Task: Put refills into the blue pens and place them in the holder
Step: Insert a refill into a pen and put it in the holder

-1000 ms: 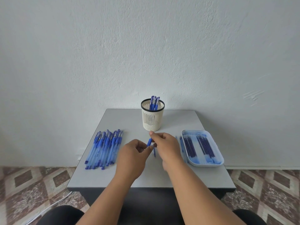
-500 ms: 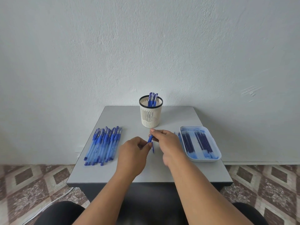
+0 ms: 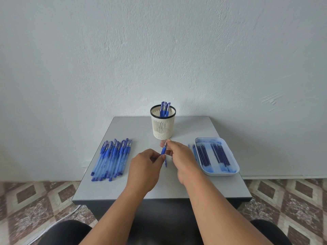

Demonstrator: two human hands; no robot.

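Both my hands hold one blue pen (image 3: 164, 150) over the middle of the grey table (image 3: 123, 131). My left hand (image 3: 144, 169) grips its lower end, fingers curled. My right hand (image 3: 182, 156) pinches its upper end with thumb and fingertips. A thin blue piece (image 3: 165, 163) lies on the table just below the pen. The cream mesh holder (image 3: 163, 126) stands behind my hands with three blue pens (image 3: 164, 109) upright in it. A row of several blue pens (image 3: 112, 159) lies at the left. A white tray (image 3: 236, 167) at the right holds several dark blue refills (image 3: 214, 154).
One or two blue refills (image 3: 194, 151) lie on the table against the tray's left side. A white wall rises directly behind the table. Patterned floor tiles and a white cable (image 3: 58, 221) lie below at the left. My dark-clad knees sit under the near edge.
The view has tilted slightly. My hands stay together at the table's middle, and the pen between them now shows more of its length, held more upright.
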